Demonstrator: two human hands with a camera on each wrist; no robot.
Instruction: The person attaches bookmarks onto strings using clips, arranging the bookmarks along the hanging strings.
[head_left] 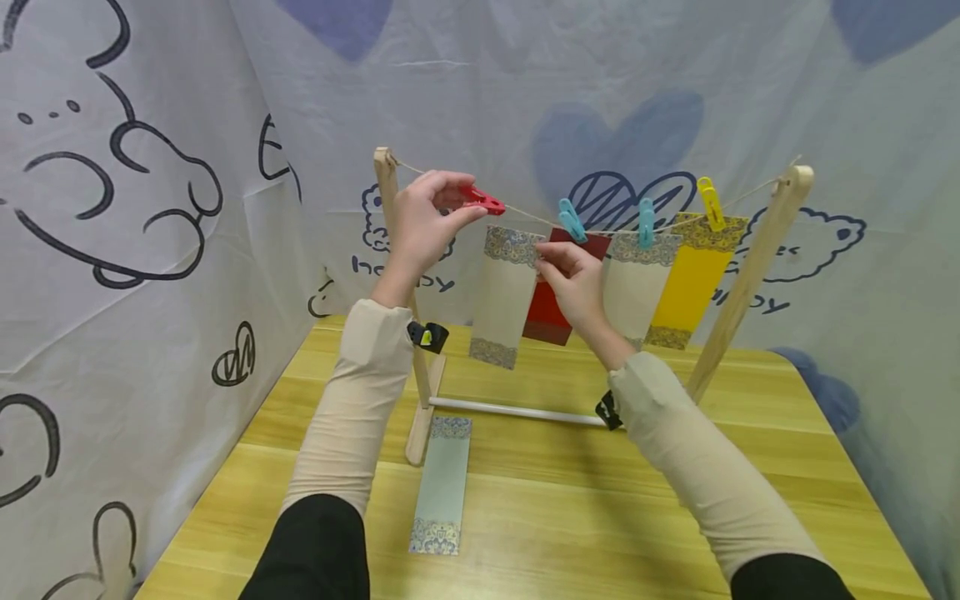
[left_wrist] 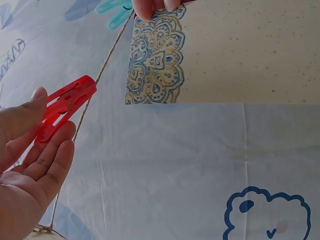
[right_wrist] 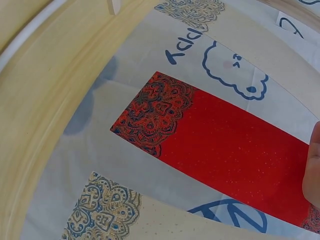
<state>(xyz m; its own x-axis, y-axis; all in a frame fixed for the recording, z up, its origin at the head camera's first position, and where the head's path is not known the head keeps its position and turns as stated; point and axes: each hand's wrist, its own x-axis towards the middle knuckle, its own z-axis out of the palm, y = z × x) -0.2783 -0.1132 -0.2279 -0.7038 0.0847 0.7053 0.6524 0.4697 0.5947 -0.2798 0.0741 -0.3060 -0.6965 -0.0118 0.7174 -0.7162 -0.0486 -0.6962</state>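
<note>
My left hand (head_left: 423,229) pinches a red clothespin (head_left: 483,201) between thumb and fingers. In the left wrist view the tip of this clothespin (left_wrist: 67,107) overlaps the thin string (left_wrist: 111,52). A cream paper strip (head_left: 501,300) with patterned ends hangs upright from my right hand (head_left: 576,287), which pinches its upper right corner. The strip's top edge is just below the string, left of a red strip (head_left: 550,310). That red strip hangs under a light-blue clothespin (head_left: 572,221), partly hidden by my right hand.
A second cream strip (head_left: 637,283) hangs by a blue clothespin (head_left: 646,223), and a yellow strip (head_left: 684,275) by a yellow clothespin (head_left: 710,204). The string spans two wooden posts (head_left: 750,275) joined by a white rod (head_left: 517,409). A pale patterned strip (head_left: 442,487) lies on the table (head_left: 540,517).
</note>
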